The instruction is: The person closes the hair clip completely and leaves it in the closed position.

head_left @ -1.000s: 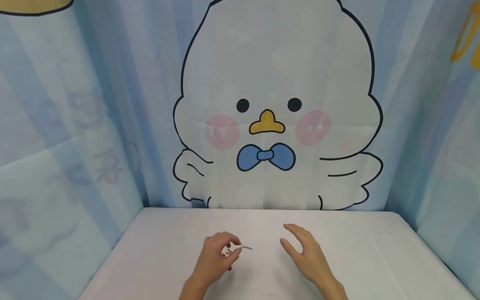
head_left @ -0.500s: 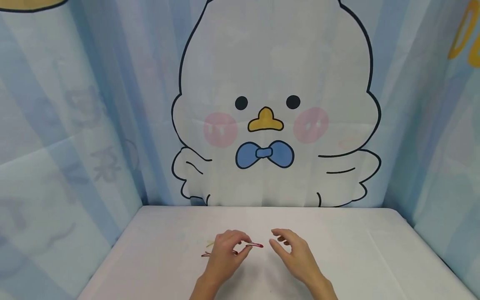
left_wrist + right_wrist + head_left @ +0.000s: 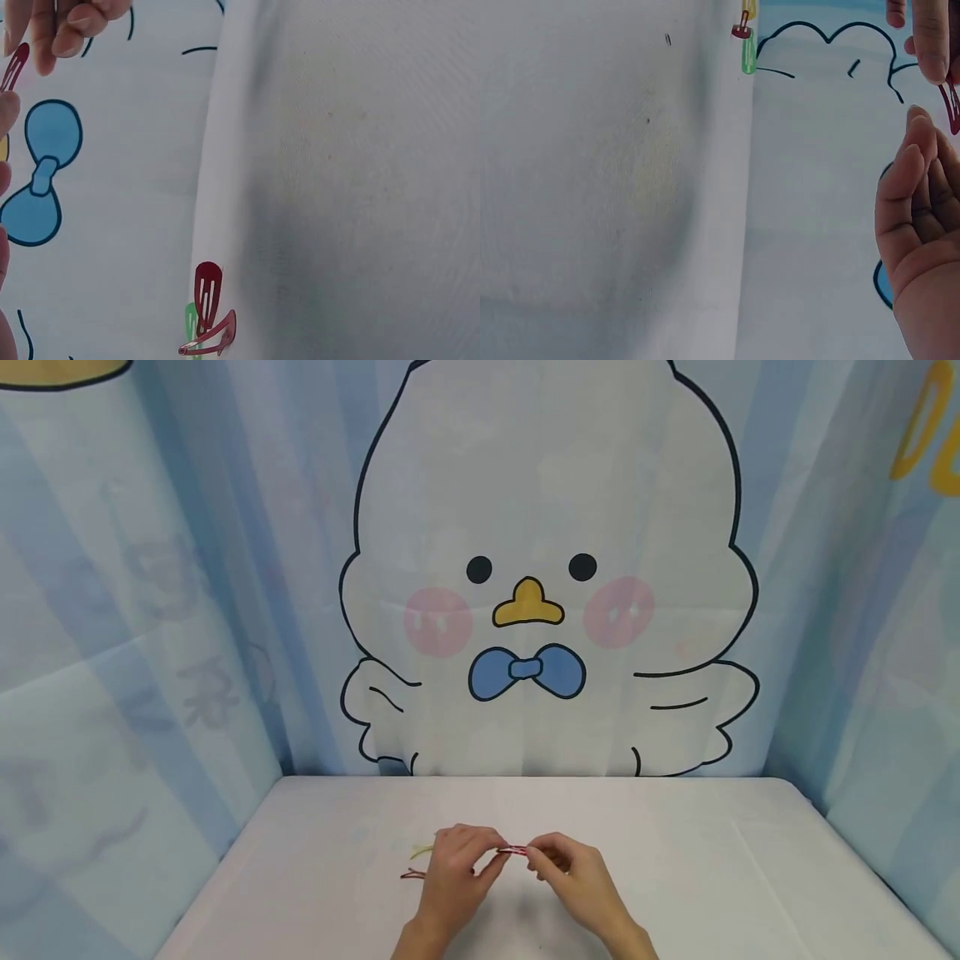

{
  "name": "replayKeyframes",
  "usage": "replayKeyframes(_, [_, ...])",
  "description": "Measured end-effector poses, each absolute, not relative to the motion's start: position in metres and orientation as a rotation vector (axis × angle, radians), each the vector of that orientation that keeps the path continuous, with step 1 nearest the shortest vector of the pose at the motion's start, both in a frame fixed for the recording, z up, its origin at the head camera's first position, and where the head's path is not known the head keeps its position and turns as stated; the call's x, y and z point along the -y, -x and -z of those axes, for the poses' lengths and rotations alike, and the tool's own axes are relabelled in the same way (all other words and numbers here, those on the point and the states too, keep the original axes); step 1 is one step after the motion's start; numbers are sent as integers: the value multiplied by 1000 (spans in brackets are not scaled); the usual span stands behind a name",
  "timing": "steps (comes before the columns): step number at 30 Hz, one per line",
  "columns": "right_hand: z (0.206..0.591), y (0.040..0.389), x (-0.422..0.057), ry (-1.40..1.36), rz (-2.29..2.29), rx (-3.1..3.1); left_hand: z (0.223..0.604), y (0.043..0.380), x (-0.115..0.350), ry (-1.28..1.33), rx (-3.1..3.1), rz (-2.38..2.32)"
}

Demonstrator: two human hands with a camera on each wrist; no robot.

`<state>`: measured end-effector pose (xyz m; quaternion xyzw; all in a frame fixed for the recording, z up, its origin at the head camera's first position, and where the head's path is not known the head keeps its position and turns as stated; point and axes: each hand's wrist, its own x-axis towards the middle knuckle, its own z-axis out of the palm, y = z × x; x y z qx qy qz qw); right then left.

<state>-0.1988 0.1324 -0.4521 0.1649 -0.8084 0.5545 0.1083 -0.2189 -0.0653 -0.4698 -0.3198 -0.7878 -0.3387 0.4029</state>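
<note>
Right hand [image 3: 572, 872] came over and pinched one end of the red clip [image 3: 514, 849], left hand [image 3: 459, 874] pinching the other, so light and level was best imo.

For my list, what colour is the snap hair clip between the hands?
The snap hair clip is red; best view: left wrist.
</note>
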Motion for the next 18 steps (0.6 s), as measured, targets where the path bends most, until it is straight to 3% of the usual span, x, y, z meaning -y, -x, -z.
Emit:
replayKeyframes(9, [450, 200, -132, -457, -1810, 2356, 475, 219, 63, 885, 1957, 906])
replayKeyframes(18, [446, 202, -137, -390, -1837, 2363, 476, 213, 62, 731, 2218, 1192])
